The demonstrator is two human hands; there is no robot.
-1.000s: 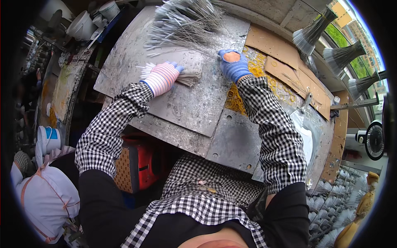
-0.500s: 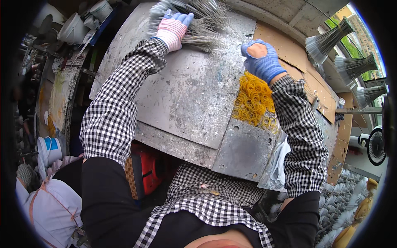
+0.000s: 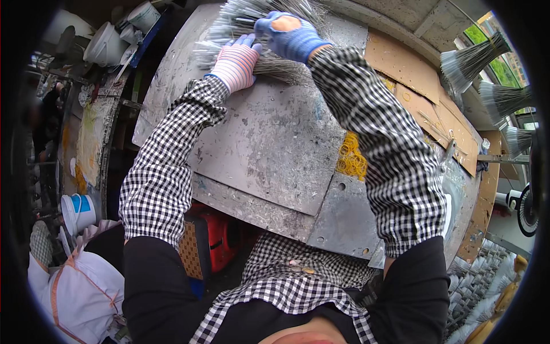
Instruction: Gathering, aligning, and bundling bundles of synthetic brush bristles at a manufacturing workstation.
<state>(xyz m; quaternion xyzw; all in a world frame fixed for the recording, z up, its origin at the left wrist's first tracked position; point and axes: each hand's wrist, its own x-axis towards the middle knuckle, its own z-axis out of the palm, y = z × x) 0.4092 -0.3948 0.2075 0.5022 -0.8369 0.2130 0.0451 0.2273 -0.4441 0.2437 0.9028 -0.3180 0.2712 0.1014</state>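
Observation:
Thin grey wires with pale, whitish ends [image 3: 235,17] lie in a loose heap at the far side of the metal-topped table. My left hand [image 3: 236,62], in a pink-and-white striped glove with blue fingertips, is closed around a bunch of these wires [image 3: 281,69], which sticks out to its right. Just beyond its fingertips is my right hand [image 3: 291,35], in a blue glove with a bare patch on the back. Its fingers are curled in over the wires, and what they hold is hidden. Yellow rubber bands [image 3: 350,157] lie in a pile beside my right sleeve.
A grey metal plate [image 3: 344,215] lies at the table's near edge. Cardboard sheets [image 3: 401,63] cover its right side. Tied wire bundles [image 3: 472,60] stand along the window ledge. White buckets [image 3: 105,45] sit at the upper left, and a fan [image 3: 527,209] is at the far right.
My right hand has moved left from above the rubber bands to the wires beside my left hand. My left hand stays at the wires, its fingers now closer together.

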